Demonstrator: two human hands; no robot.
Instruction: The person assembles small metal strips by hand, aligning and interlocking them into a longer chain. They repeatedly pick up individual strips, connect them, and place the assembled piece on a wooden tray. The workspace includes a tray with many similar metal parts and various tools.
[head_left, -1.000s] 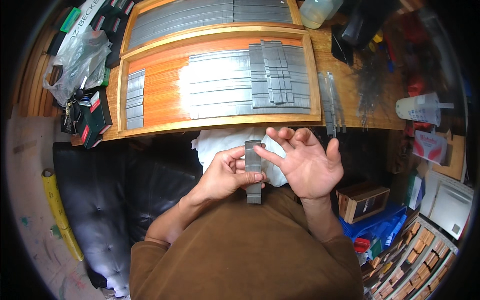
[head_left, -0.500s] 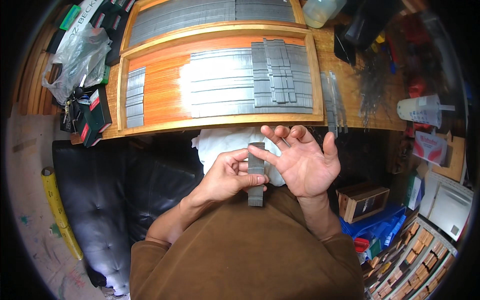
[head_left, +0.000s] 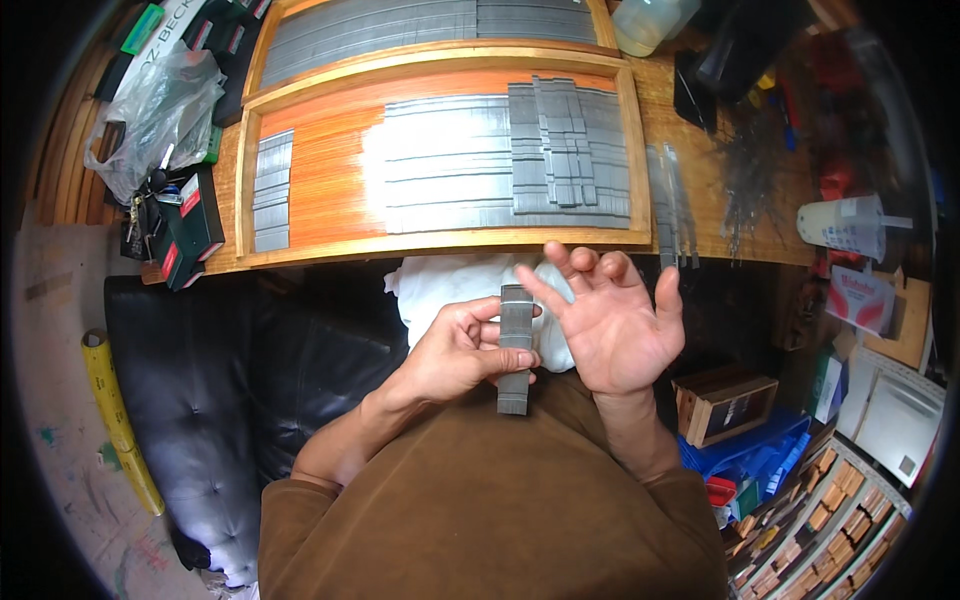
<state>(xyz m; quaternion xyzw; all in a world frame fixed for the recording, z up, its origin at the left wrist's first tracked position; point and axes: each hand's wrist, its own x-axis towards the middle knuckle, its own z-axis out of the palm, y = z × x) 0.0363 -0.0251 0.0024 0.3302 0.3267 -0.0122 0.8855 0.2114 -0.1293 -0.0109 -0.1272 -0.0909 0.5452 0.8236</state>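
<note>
My left hand (head_left: 462,345) grips a narrow stack of thin grey metal pieces (head_left: 515,335) upright in front of my brown shirt, its thumb pressed across the front. My right hand (head_left: 622,325) is open beside it, palm up with the fingers apart; its little finger is close to the top of the stack but not on it. Beyond both hands, a wooden tray (head_left: 440,242) with an orange base holds rows of similar grey pieces (head_left: 445,165), and a further pile (head_left: 562,140) lies on top of those rows at the right.
A second wooden tray (head_left: 430,47) of grey pieces lies behind. Loose metal strips (head_left: 670,205) are right of the front tray. A plastic bag (head_left: 170,115) and dark boxes (head_left: 200,220) sit at left. A white cloth (head_left: 440,290) lies below the table edge, and a plastic cup (head_left: 842,226) is at far right.
My right hand's little finger has lifted off the top of the stack, and that hand has shifted slightly upward. My left hand keeps its hold on the stack.
</note>
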